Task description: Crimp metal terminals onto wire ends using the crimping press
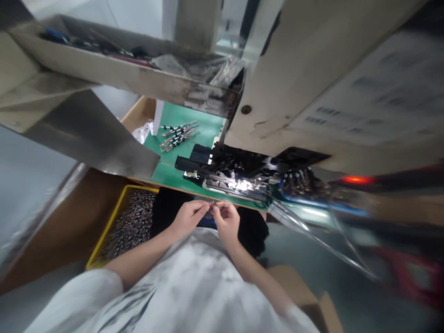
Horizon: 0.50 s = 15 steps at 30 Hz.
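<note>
My left hand (189,217) and my right hand (228,224) meet in front of my body, just short of the bench's near edge. Thumbs and fingers of both are pinched together at one spot. A small dark thing shows between the fingertips, too small and blurred to name. Just beyond the hands, a lit black machine fixture (239,185) sits on the green bench top (169,173). Farther back on the green surface lies a bunch of short wires (178,135) with black and white parts.
A yellow-rimmed bin (107,226) full of small pieces stands low at left. Overhead hangs a metal trough (138,76) holding wires and plastic bags. The large machine body (312,92) fills the upper right. At right are a blue-edged tray (322,201) and clear tubing (312,233).
</note>
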### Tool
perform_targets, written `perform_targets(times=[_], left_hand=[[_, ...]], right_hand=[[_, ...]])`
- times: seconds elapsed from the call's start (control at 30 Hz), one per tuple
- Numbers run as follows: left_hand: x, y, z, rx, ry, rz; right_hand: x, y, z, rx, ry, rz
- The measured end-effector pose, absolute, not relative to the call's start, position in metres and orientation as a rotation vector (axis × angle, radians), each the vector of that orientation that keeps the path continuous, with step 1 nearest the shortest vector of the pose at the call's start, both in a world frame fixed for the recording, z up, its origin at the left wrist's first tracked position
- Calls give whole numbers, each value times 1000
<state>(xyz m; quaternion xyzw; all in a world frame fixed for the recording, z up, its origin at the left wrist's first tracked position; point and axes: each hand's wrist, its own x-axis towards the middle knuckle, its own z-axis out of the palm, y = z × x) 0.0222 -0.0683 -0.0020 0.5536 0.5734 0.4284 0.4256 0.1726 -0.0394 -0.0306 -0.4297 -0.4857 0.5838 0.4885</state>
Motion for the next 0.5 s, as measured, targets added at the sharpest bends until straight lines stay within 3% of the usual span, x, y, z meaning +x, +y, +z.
perform_targets(times=[0.3,0.5], left_hand=[[67,-52,21,776,1314,1290],[76,-46,36,1128,1239,1200]], right_hand=[[175,-40,-21,-990,-1150,1141],[186,-33,-4,-989,-1025,1035]])
